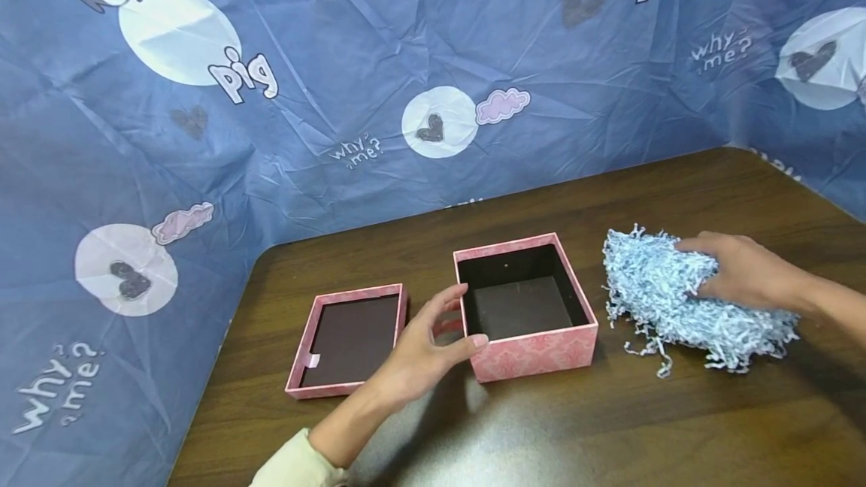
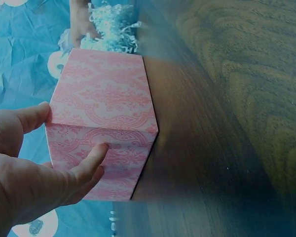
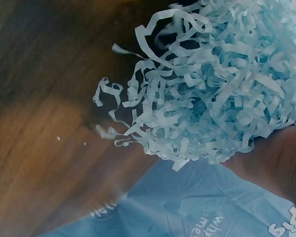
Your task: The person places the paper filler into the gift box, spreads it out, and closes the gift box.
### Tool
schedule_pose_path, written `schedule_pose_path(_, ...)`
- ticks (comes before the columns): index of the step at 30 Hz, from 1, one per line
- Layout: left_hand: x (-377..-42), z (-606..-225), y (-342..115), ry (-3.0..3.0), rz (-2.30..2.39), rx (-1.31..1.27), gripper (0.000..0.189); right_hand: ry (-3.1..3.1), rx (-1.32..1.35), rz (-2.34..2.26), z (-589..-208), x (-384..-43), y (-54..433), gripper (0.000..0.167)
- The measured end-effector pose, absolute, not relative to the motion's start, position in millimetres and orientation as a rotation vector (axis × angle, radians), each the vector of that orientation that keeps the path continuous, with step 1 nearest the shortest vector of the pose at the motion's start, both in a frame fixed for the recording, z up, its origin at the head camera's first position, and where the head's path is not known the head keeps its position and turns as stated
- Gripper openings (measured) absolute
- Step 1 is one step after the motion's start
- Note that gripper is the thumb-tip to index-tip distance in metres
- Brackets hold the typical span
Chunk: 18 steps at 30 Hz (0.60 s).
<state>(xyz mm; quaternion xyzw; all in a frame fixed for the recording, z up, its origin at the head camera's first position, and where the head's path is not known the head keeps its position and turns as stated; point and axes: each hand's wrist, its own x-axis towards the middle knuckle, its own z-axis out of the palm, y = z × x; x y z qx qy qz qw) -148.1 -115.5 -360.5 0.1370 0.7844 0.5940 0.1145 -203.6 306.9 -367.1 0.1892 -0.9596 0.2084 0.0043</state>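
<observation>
A pink patterned box with a dark inside stands uncovered on the table. My left hand is at its left side; the thumb touches the rim near the front corner, and the fairly straight fingers rest against the side wall. To the right of the box, my right hand grips a bundle of light blue shredded paper, its fingertips hidden among the strands. Loose strips hang from the bundle in the right wrist view, where only part of the hand shows beside the shredded paper.
Left of the box lies its pink-edged lid, inner side up, with a small white tab. The brown wooden table is bordered at the back and left by a blue printed cloth.
</observation>
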Motion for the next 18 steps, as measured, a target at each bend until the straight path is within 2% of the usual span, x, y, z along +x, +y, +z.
schedule_pose_path(18,-148.7,-360.7,-115.9,2.301,1.718,0.399,0.067,-3.029,0.457,0.584,-331.7,-210.3,317.3,0.069)
